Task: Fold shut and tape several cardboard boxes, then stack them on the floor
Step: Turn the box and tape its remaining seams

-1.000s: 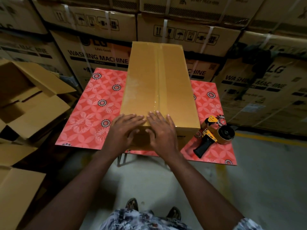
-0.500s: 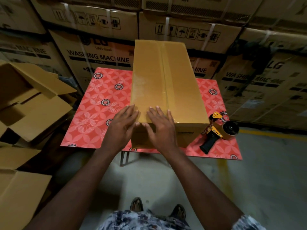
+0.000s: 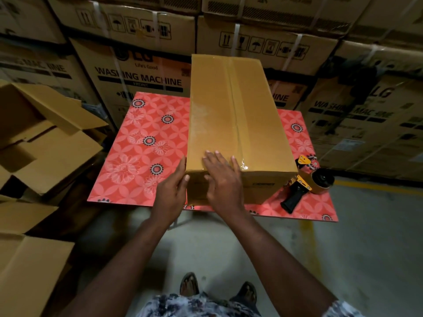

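— Cardboard box, taped shut: where is it?
— On the red table. Right hand lies flat and spread on its near top edge; left hand cups its near left corner. Tape dispenser sits just right of the box.

A worktop covered in coral-red floral-patterned sheet carries a long, closed tan cardboard box lying lengthwise at its middle and a yellow-and-black handheld tape dispenser touching the box's near right corner
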Available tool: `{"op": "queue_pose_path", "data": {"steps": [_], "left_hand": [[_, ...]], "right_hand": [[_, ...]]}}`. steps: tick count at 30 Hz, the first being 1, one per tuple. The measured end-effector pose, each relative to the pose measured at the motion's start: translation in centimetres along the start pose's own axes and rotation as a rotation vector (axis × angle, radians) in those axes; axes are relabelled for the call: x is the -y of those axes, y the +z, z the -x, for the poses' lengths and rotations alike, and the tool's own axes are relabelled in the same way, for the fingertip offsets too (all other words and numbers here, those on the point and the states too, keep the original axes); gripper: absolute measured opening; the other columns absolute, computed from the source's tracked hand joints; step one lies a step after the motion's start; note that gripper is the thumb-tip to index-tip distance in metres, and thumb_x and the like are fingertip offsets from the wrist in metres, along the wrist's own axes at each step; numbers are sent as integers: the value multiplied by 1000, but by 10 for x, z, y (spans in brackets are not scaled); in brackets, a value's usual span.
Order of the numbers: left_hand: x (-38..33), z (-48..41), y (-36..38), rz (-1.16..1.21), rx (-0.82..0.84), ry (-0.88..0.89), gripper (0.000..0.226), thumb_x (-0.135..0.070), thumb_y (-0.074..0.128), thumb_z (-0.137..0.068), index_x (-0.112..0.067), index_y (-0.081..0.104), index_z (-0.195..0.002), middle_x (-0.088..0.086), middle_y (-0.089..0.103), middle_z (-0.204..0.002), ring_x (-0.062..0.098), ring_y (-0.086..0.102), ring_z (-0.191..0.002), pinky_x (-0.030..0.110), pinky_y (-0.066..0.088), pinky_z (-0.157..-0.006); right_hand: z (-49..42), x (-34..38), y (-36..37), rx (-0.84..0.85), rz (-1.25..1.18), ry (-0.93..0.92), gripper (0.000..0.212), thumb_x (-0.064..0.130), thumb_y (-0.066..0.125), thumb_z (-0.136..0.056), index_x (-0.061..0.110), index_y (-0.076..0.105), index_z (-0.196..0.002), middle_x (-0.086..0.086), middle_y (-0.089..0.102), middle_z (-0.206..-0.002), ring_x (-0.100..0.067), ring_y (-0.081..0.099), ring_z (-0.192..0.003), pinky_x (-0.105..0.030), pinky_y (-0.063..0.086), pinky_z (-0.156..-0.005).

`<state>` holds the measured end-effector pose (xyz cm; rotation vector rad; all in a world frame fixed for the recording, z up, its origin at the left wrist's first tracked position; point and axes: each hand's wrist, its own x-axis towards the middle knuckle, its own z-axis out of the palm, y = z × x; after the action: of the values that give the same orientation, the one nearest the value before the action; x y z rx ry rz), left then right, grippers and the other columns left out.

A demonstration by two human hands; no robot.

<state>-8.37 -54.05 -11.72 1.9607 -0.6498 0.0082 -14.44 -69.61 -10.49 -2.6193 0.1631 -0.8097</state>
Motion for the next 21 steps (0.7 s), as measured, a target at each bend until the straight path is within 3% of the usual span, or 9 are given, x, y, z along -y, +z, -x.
{"op": "queue_pose_path", "data": {"steps": [3, 6, 8, 11, 13, 16, 21], "left_hand": [[-6, 9, 10, 7, -3, -61, 62, -29, 44, -104, -15, 20, -159, 8, 44, -155, 15, 48, -136, 18, 39, -104], [-13, 22, 34, 12, 119, -37, 90, -28, 49, -103, -24, -24, -156, 8, -4, -169, 20, 3, -156, 36, 18, -125], [-13, 32, 44, -126, 147, -24, 97, -44, 47, -101, -26, -34, -152, 12, -24, -166, 25, -20, -154, 47, 2, -127], [-20, 40, 43, -306, 237, -136, 109, -62, 44, -96, -30, -51, -138, 11, -46, -155, 23, -39, -146, 44, -12, -122], [-16, 45, 42, -399, 294, -166, 113, -54, 50, -99, -26, -52, -137, 13, -48, -153, 27, -41, -144, 50, -8, -123], [-3, 51, 42, -418, 356, -249, 109, -41, 56, -98, -18, -38, -150, 13, -39, -159, 32, -30, -149, 61, 14, -122], [7, 43, 24, -273, 358, -338, 106, -28, 63, -97, -21, -25, -156, 13, -29, -162, 32, -14, -154, 52, 19, -124]], "right_hand": [[-5, 5, -1, -11, -77, 78, 44, 23, 69, -89, 18, 66, -133, 2, 56, -148, -17, 44, -144, -50, 18, -123], [-9, 18, 2, -38, -98, 172, 46, 45, 58, -93, 20, 68, -130, 3, 58, -146, -17, 44, -143, -46, 13, -124], [-6, 26, 8, -35, -41, 188, 55, 54, 54, -93, 19, 66, -134, 2, 54, -149, -19, 40, -146, -47, 9, -124], [-4, 29, 16, -53, 25, 192, 56, 48, 55, -95, 12, 62, -138, -6, 49, -154, -26, 37, -148, -50, 9, -125], [-3, 29, 17, -52, 94, 165, 54, 42, 53, -97, 9, 60, -139, -12, 47, -155, -31, 37, -148, -53, 14, -124], [0, 25, 16, -28, 181, 89, 51, 32, 57, -97, 7, 56, -142, -13, 45, -156, -33, 35, -148, -57, 21, -121], [-1, 26, 15, 13, 156, 132, 64, 46, 63, -93, 10, 53, -145, -9, 41, -159, -31, 29, -151, -54, 14, -124]]}}
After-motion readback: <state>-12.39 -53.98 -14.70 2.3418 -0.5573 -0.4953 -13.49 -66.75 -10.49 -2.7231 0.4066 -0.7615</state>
